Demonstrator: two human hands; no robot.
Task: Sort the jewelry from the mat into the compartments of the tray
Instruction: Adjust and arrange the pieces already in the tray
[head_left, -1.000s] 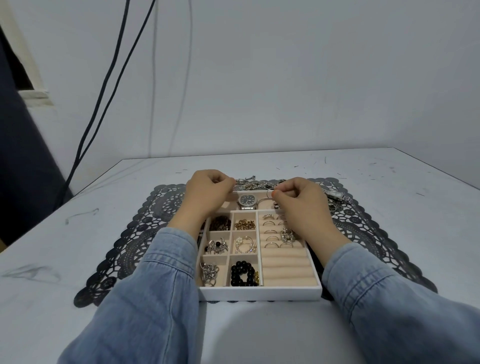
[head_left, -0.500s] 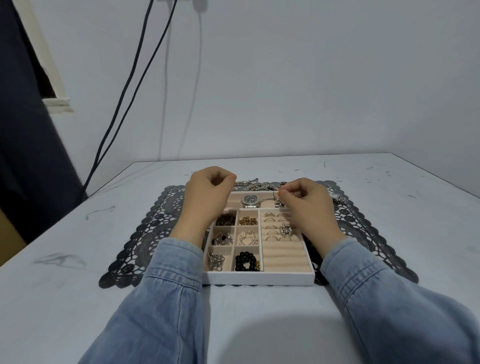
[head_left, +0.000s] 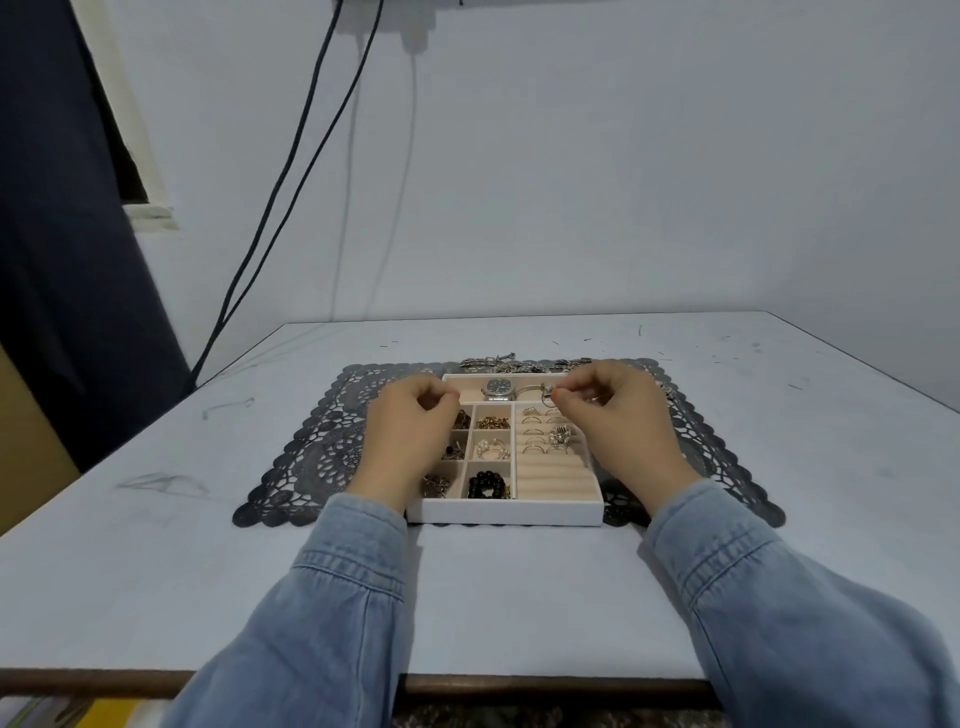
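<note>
The white tray (head_left: 504, 512) with its beige lining sits on the black lace mat (head_left: 311, 457) in the middle of the table (head_left: 156, 571), with black beads (head_left: 485, 484) in its near middle compartment, small gold pieces (head_left: 492, 422) in a square beyond, and rings (head_left: 537, 431) slotted in the ridged rows on the right. The left hand (head_left: 410, 431) hovers over the tray's left side with fingers curled in, and I cannot tell whether they hold anything. Over the far right corner, the right hand (head_left: 613, 415) has thumb and forefinger pinched on a thin silver bangle (head_left: 530, 391) lying beside a silver watch (head_left: 500, 388) in the long far compartment, and more silver jewelry (head_left: 519, 365) lies heaped along the mat's far edge.
</note>
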